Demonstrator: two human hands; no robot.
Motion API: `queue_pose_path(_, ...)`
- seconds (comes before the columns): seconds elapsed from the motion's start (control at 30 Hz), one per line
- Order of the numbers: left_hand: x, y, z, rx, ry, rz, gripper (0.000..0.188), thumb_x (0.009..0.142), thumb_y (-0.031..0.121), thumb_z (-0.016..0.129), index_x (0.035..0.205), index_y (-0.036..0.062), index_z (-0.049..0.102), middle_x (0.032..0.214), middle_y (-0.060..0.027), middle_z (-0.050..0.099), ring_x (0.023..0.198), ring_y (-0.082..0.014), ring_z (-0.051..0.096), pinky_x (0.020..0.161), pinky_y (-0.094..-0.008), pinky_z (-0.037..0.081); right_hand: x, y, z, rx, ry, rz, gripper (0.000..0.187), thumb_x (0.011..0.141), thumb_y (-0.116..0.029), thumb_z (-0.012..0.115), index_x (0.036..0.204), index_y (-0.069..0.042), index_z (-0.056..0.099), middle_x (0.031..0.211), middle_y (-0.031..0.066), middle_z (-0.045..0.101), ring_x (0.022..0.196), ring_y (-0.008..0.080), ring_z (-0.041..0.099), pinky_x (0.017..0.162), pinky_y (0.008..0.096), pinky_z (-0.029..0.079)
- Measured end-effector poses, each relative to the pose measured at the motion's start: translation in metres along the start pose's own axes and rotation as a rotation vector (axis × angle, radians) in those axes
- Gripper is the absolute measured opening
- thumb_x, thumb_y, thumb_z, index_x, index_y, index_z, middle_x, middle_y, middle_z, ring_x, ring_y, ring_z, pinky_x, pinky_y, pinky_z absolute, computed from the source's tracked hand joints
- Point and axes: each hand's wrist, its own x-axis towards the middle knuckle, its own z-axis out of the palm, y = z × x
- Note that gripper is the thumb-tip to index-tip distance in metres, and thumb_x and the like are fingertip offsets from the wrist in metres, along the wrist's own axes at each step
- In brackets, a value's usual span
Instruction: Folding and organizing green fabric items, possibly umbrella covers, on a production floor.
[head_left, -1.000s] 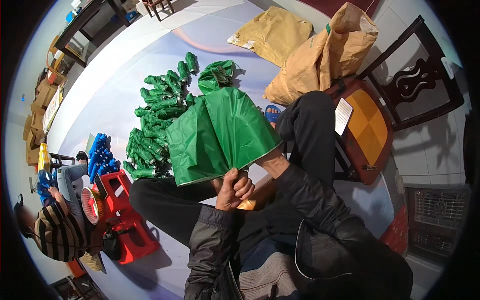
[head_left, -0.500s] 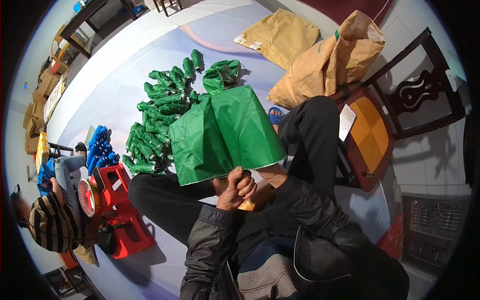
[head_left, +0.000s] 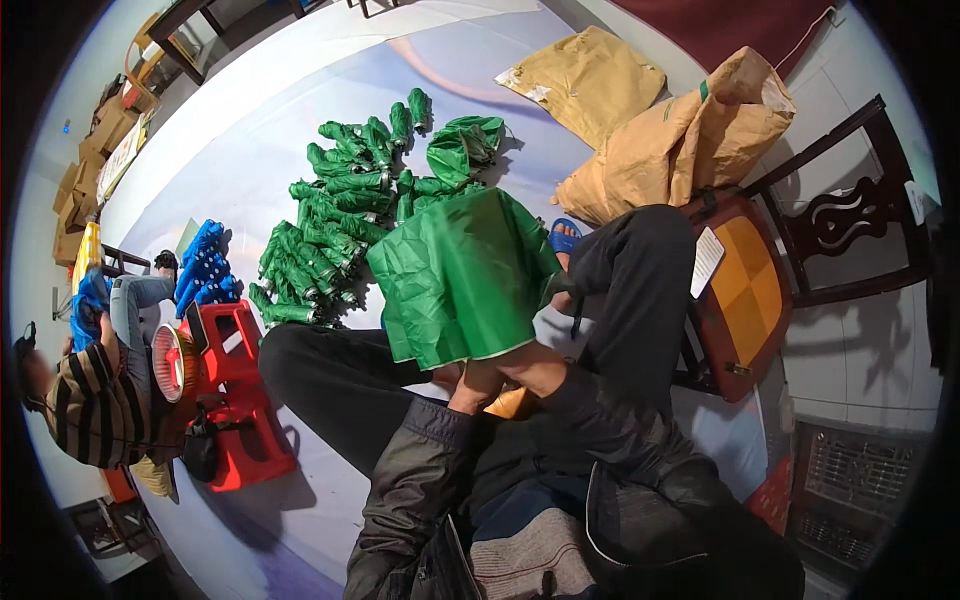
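A green umbrella canopy (head_left: 455, 280), spread like a loose skirt, hangs in front of me above my lap. My left hand (head_left: 474, 387) reaches up under its lower hem, with only the wrist and heel of the hand showing. Beside it my right hand (head_left: 534, 367) also goes in beneath the cloth. The fingers of both hands are hidden, so I cannot see what they grip. Beyond the canopy lie many folded green umbrellas (head_left: 335, 200) in a heap on the floor. A looser bunched green umbrella (head_left: 465, 148) rests at the right of the heap.
At the far right are a flat tan sack (head_left: 590, 80) and an upright brown paper sack (head_left: 690, 140). A wooden chair (head_left: 745, 290) stands close on my right. To the left are a red stool (head_left: 245, 400), a blue dotted cloth (head_left: 207, 268) and a seated person (head_left: 100, 400).
Both hands have slipped from the hem up under the green canopy, hiding my fingers. The canopy has changed from two flat panels into a rounder, bulging shape. The whole view has shifted slightly.
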Motion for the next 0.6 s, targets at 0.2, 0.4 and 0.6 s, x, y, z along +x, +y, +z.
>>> queue_pose_path(0.2,0.048,-0.009,-0.020,-0.311,-0.461,0.124,0.030,0.095,0.039,0.059,0.089,0.0108,0.053,0.062,0.0005,0.035,0.050,-0.0139,0.035,0.049,-0.0301,0.032,-0.002,0.002,0.022,-0.638,-0.281,-0.198,0.067,0.084,-0.018,0.057,0.148,-0.015,0.038,0.147,0.0156,0.041,0.133,0.0322,0.042,0.112,0.0396,0.031)
queue_pose_path(0.4,0.078,-0.034,-0.025,-0.656,-0.954,0.208,0.032,0.095,0.042,0.057,0.087,0.0112,0.053,0.063,0.0001,0.035,0.050,-0.0153,0.035,0.049,-0.0316,0.033,-0.025,0.023,0.050,-0.543,-0.040,-0.275,0.069,0.082,-0.020,0.060,0.147,-0.010,0.039,0.151,0.0233,0.032,0.138,0.0339,0.033,0.114,0.0440,0.026)
queue_pose_path(0.6,0.058,-0.058,-0.033,-0.963,-1.331,0.276,0.035,0.095,0.045,0.057,0.085,0.0115,0.052,0.063,-0.0002,0.036,0.050,-0.0164,0.036,0.050,-0.0329,0.034,0.056,-0.088,0.048,-0.685,-0.415,0.385,0.050,0.081,-0.010,0.062,0.130,-0.003,0.054,0.117,0.0178,0.060,0.107,0.0332,0.058,0.088,0.0406,0.047)
